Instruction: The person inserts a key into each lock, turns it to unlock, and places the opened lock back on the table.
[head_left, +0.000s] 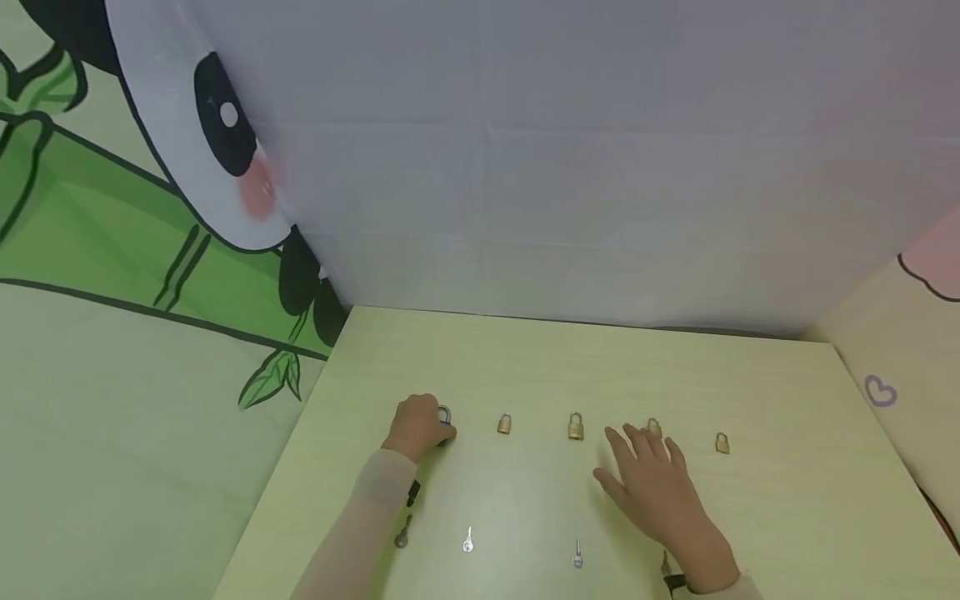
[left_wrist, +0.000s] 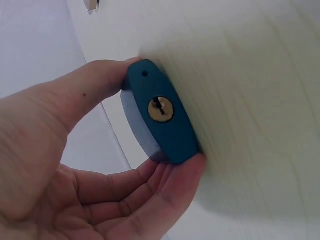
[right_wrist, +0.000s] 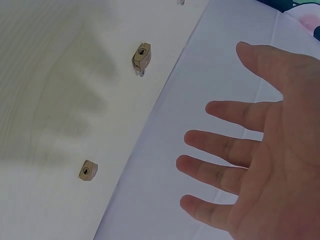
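Observation:
My left hand [head_left: 422, 427] grips a blue padlock [left_wrist: 167, 117] at the left end of a row of padlocks. Its keyhole faces the left wrist camera, with thumb at one end of the body and fingers at the other. In the head view the shackle shows beside the fingers. My right hand [head_left: 651, 487] hovers over the table, fingers spread and holding nothing. Its fingertips partly cover a brass padlock [head_left: 655, 427]. Other brass padlocks stand in the row: a small one [head_left: 505, 424], a larger one [head_left: 576, 427] and one at the right [head_left: 722, 443].
Nearer on the pale wooden table [head_left: 525, 350] lie a dark-headed key [head_left: 402, 537], a silver key [head_left: 468, 542] and another silver key [head_left: 577, 556]. A further key [head_left: 666, 567] is partly hidden by the right wrist. A white sheet [head_left: 562, 167] hangs behind the table.

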